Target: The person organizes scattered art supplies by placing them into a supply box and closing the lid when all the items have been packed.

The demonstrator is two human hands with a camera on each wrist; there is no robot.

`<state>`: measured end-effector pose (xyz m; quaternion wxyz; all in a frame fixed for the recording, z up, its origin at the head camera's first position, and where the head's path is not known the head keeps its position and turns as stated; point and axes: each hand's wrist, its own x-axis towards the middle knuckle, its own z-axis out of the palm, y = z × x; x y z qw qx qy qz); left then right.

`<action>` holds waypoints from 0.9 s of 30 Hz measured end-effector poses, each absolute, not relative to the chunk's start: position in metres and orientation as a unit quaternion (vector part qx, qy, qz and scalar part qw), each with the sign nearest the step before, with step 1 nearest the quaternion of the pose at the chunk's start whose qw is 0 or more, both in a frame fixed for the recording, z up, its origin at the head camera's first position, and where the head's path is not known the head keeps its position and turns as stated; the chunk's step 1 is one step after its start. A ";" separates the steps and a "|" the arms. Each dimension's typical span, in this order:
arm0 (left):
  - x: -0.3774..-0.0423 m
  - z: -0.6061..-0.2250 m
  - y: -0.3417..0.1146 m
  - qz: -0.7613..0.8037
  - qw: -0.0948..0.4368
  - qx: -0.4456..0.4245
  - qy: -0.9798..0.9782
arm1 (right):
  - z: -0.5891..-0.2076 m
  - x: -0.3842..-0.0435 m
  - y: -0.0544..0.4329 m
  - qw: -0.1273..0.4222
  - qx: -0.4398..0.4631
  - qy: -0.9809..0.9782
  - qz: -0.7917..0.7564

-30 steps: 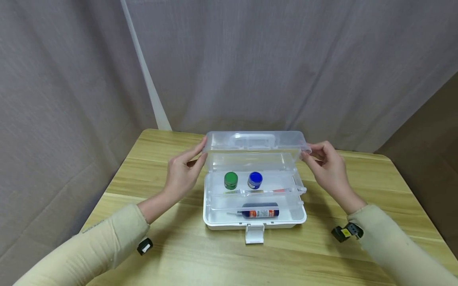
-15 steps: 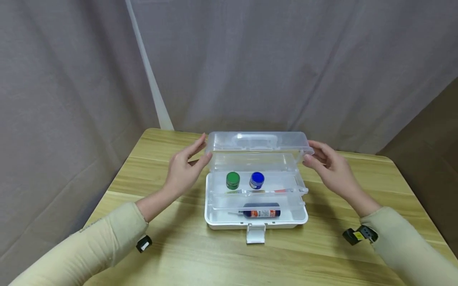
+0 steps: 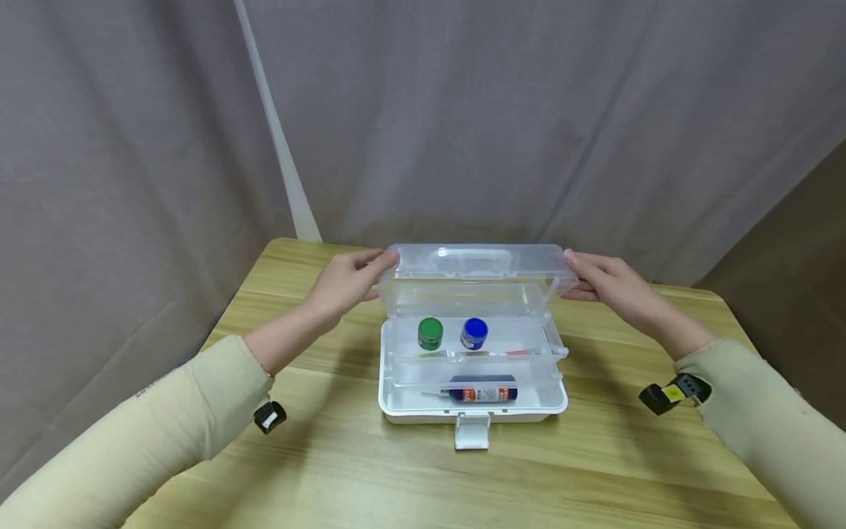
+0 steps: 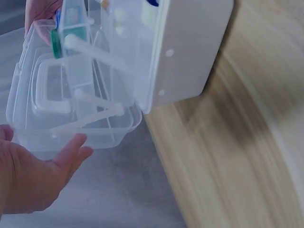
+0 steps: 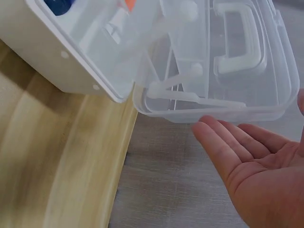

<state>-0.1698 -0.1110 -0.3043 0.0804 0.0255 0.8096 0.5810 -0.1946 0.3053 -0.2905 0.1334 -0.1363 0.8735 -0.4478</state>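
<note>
A white storage box (image 3: 473, 419) stands on the table with its clear lid (image 3: 476, 258) raised at the back and clear fold-out trays (image 3: 463, 300) spread above the base. My left hand (image 3: 350, 283) is at the lid's left end, thumb tip overlapping the corner; in the left wrist view its fingers reach toward the lid's side wall. At the opposite end is my right hand (image 3: 611, 285), its fingers straight beside the lid in the right wrist view. Inside show a green-capped jar (image 3: 430, 333), a blue-capped jar (image 3: 474, 333), paint tubes (image 3: 523, 353) and a dark blue bottle (image 3: 485, 394).
The white latch (image 3: 472, 432) hangs down at the box's front. A wooden table (image 3: 370, 477) carries the box, and a grey curtain (image 3: 463, 132) hangs behind its back edge. The lid's handle (image 4: 50, 88) shows in both wrist views.
Both thumbs have moved up to the lid's upper corners, and the hands have turned at its ends. The lid, trays and contents look nearly the same; the view has shifted slightly.
</note>
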 end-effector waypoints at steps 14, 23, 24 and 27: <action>-0.178 -0.289 -0.114 0.609 0.158 -0.004 0.777 | -0.279 -0.206 0.305 0.178 -0.127 0.899 -0.381; -0.161 -0.293 -0.111 0.624 0.151 -0.003 0.767 | -0.279 -0.187 0.310 0.171 -0.128 0.906 -0.365; -0.158 -0.294 -0.111 0.627 0.148 0.001 0.765 | -0.280 -0.185 0.310 0.171 -0.130 0.905 -0.366; -0.151 -0.299 -0.110 0.630 0.138 0.008 0.764 | -0.284 -0.178 0.311 0.168 -0.131 0.903 -0.372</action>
